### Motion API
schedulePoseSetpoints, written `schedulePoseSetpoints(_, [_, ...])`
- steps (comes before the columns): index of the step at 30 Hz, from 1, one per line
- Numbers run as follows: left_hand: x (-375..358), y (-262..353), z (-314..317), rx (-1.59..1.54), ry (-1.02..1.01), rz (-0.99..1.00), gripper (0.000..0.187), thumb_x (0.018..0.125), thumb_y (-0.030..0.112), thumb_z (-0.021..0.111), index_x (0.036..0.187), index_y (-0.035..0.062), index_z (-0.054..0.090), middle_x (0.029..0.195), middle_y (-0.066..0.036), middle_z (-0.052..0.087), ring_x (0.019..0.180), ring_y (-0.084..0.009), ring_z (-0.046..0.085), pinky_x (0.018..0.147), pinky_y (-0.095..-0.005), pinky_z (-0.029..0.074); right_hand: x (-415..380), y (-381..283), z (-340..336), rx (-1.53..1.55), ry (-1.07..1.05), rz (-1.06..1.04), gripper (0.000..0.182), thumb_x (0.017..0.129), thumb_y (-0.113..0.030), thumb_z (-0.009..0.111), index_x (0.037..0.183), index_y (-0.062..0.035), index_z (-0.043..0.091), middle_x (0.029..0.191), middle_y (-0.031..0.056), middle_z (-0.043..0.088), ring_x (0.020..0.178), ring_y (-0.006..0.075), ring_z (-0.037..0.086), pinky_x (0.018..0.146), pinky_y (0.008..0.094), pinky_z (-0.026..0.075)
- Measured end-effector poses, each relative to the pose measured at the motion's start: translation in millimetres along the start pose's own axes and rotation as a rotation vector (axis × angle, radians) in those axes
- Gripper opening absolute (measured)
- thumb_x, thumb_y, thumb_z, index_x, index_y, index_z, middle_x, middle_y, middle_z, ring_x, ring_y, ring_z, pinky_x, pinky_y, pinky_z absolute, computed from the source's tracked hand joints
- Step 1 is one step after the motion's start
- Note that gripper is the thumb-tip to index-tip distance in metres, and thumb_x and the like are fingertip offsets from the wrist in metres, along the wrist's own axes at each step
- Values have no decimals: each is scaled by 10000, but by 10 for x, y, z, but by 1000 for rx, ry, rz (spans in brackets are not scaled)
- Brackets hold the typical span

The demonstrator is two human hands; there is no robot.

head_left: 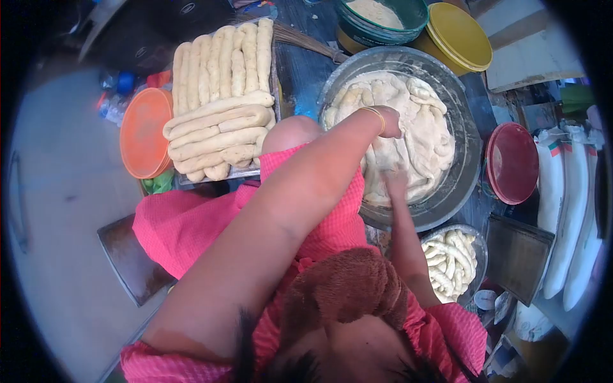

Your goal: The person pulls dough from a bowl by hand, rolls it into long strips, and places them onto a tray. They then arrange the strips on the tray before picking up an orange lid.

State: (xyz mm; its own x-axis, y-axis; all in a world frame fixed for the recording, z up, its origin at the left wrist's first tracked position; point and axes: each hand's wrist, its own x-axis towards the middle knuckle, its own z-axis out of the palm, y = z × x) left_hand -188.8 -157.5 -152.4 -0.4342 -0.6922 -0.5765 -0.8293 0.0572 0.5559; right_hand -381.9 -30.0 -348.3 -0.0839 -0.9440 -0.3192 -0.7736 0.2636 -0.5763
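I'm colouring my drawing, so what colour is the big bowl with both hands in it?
The big bowl is dark grey, best seen in the head view.

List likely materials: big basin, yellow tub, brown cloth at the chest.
Big basin: probably metal, dull grey; pale smears partly hide the finish, so plastic isn't ruled out.
Yellow tub: likely plastic, smooth; even colour and rounded, moulded-looking rim.
Brown cloth: towel-like fabric, soft and matte, judging by its fuzzy pile; fibre unclear.

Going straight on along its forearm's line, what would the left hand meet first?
The left hand would likely meet the floury dough in the grey basin first; whether it already touches that dough is unclear from this angle.
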Motion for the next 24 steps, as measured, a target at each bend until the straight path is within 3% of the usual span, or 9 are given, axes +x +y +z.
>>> schedulePoseSetpoints(2, [2, 18, 6, -7, 2, -14, 592, 739, 374, 595, 1209, 29, 490, 1209, -174, 509, 1113, -289, 492, 944, -340, 368, -210, -85, 557, -470, 5, -173, 651, 738, -382, 633, 1222, 4, 431, 1230, 277, 425, 1179, 353, 389, 968, 417, 318])
schedulePoseSetpoints(6, [-1, -24, 46, 6, 8, -10, 579, 744, 375, 592, 1194, 23, 500, 1196, -176, 518, 1109, -290, 494, 936, -343, 375, -317, -204, 846, -352, 164, -257, 609, 765, -343, 609, 1219, 19, 425, 1245, 301, 402, 1167, 385, 402, 975, 444, 309])
schedulePoseSetpoints(8, [-16, -55, 42, 9, 6, -7, 568, 744, 373, 593, 1181, 20, 511, 1192, -177, 520, 1107, -291, 496, 931, -345, 379, -183, -134, 722, -100, -156, -196, 539, 800, -253, 578, 1226, 25, 397, 1188, 259, 472, 1088, 362, 482, 932, 431, 365])
schedulePoseSetpoints(9, [-17, -78, 30, 21, 1, -17, 559, 747, 381, 585, 1166, 15, 522, 1191, -179, 521, 1104, -293, 496, 923, -350, 383, -136, -160, 604, -100, -155, -197, 539, 800, -253, 578, 1226, 25, 397, 1188, 259, 472, 1088, 362, 482, 932, 431, 365])
schedulePoseSetpoints(12, [-1, -49, -3, 30, -52, -45, 565, 754, 425, 569, 1139, 13, 546, 1187, -183, 523, 1090, -292, 503, 910, -348, 388, -26, -376, 165, 1205, -379, 178, 386, 853, -116, 507, 1206, -6, 398, 1017, 104, 533, 893, 195, 541, 790, 321, 448])
schedulePoseSetpoints(17, [-85, 89, 59, -225, -317, -176, 700, 745, 572, 532, 1148, 0, 533, 1174, -188, 528, 1049, -260, 521, 894, -328, 388, 1, -1288, -890, 1738, -299, 83, 341, 903, -184, 454, 1197, -20, 399, 977, 85, 491, 866, 190, 512, 789, 320, 442])
schedulePoseSetpoints(20, [-200, 184, 11, -577, -261, 32, 763, 707, 566, 610, 1183, -18, 492, 1126, -169, 547, 1034, -231, 515, 889, -314, 387, 43, -1686, -1362, 1920, -359, -100, 318, 904, -178, 446, 1168, -3, 417, 977, 92, 487, 844, 184, 502, 795, 318, 436])
schedulePoseSetpoints(22, [-74, 115, 73, -639, -171, 447, 691, 692, 446, 695, 1154, -22, 485, 1054, -122, 567, 992, -197, 525, 862, -299, 404, 169, -1710, -1565, 2004, -365, -196, 314, 897, -172, 459, 1149, 12, 422, 972, 95, 493, 837, 180, 500, 793, 317, 434])
schedulePoseSetpoints(24, [-78, 140, 51, -688, -215, 415, 619, 693, 384, 711, 1114, -15, 496, 1012, -97, 569, 961, -177, 531, 847, -278, 409, 281, -1669, -1788, 2134, -388, -335, 312, 883, -157, 483, 1117, 41, 427, 963, 100, 502, 831, 175, 499, 791, 314, 432])
